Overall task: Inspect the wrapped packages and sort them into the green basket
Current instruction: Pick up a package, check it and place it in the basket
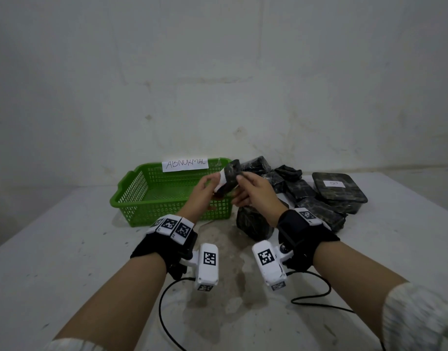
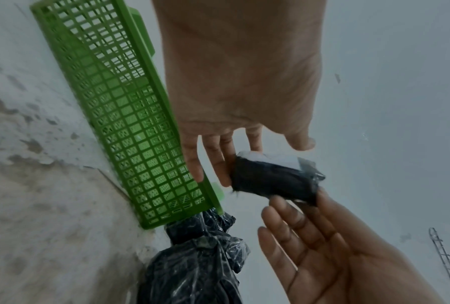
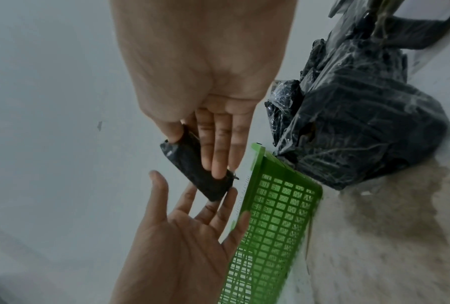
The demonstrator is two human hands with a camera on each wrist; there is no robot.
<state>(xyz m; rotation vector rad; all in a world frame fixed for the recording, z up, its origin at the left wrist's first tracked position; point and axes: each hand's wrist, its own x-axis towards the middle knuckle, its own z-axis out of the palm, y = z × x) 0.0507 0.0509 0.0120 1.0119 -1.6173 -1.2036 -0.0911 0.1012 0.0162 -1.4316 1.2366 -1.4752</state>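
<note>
— While both forearms reach out over the table [image 1: 65,262], what sits nearest?

— Black wrist straps with white coded blocks; dark cables trail off them across the tabletop.

— And the hands?

— Both are raised above the near right corner of the green basket [image 1: 131,196]; the right hand [image 1: 256,192] pinches a small black packet [image 1: 230,179] between thumb and straight fingers; the left hand [image 1: 205,190] is spread, fingers nearly straight, fingertips touching the packet's lower end; nothing is gripped in it.

— Anything on the packet?

— One white patch on one face; clear film over the black wrap.

— Beyond the hands?

— The basket stands on the table; a paper label [image 1: 185,164] on its far rim reads "ABNORMAL"; a pile of black wrapped packages [image 1: 306,198] lies just right of it, one lump [image 1: 253,224] touching the basket's near corner; a flat dark box [image 1: 339,192] with a small white tag is farthest right; behind everything, a stained pale wall [image 1: 218,72].
</note>
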